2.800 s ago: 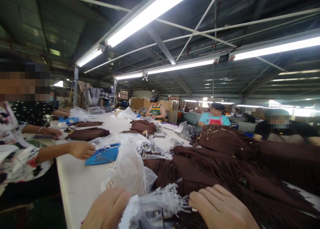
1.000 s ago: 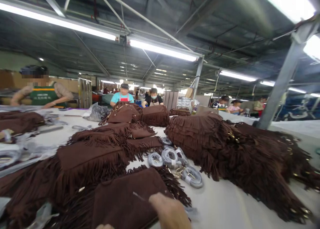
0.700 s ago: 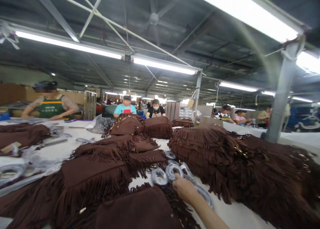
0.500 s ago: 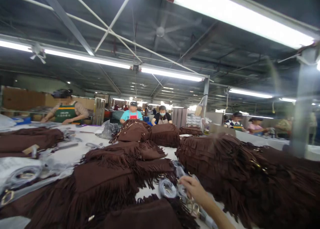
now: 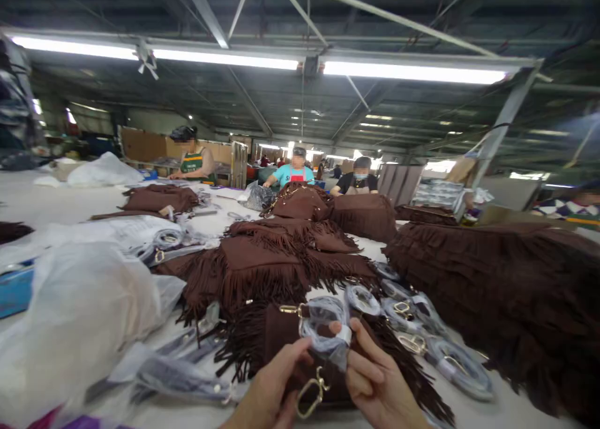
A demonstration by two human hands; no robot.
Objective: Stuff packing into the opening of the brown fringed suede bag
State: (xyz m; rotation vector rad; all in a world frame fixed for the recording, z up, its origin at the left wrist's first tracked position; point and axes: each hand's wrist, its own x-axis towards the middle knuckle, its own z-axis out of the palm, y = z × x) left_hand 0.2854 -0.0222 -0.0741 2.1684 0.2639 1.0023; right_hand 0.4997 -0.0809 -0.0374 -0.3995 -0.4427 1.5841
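Holding a bagged strap point(image 5: 323, 329) between my left hand point(image 5: 274, 391) and right hand point(image 5: 377, 385), I pinch its crinkly plastic with both grips closed on it, just above a brown fringed bag point(image 5: 300, 348) on the bench point(image 5: 56, 207). It feels light, soft and slippery; the brass clasp point(image 5: 309, 396) dangling below offers firmer purchase.

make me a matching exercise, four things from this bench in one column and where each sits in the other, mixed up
Things:
1. wrapped strap
2. gold clasp
3. white bag
4. fringed heap

Places:
a. far right of the table
b. hanging below both hands
c. pinched between left hand and right hand
d. near left of the table

Pairs: 1-c, 2-b, 3-d, 4-a
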